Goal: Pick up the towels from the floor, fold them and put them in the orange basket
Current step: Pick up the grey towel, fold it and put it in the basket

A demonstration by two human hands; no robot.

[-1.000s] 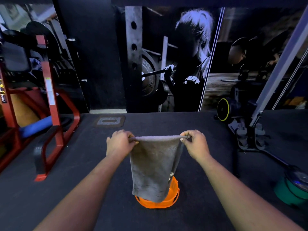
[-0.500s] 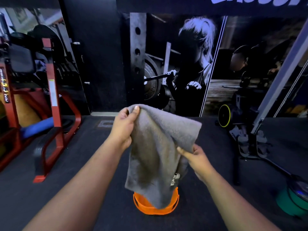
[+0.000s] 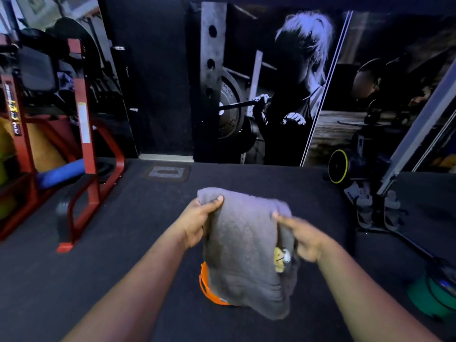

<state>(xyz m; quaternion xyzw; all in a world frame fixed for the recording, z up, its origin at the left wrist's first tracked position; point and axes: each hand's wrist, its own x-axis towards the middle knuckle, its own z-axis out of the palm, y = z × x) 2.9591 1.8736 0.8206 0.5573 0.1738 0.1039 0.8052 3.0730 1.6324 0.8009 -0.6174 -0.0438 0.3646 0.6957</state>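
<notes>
A: Status on the towel?

B: Grey towel (image 3: 243, 245) is off the floor, held up in front of the person, folded over on itself, hanging in a thick bundle. A small yellow-and-white tag shows on its right side.

A: Left hand?

B: Left hand (image 3: 197, 222) grips the top left corner, thumb on the near face, fingers wrapped behind the cloth.

A: Right hand?

B: Right hand (image 3: 304, 239) is motion-blurred. It sits against the towel's right edge, fingers reaching to the upper fold. Looks like a pinch on the cloth, but the blur hides the fingertips, so I cannot tell for sure.

A: Basket?

B: Orange basket (image 3: 208, 288) is on the dark floor (image 3: 123, 243) directly below the towel. Only its left rim and part of the front show; the hanging towel covers the rest. Cannot tell whether the towel's lower end touches it or hangs just above.

A: Surroundings?

B: Red metal rack (image 3: 85, 124) far left with a blue roll (image 3: 63, 172) at its base. Wall mural (image 3: 283, 95) of a weightlifter straight ahead. Green weight plate (image 3: 429, 296) on the floor at right, well apart from the basket.
</notes>
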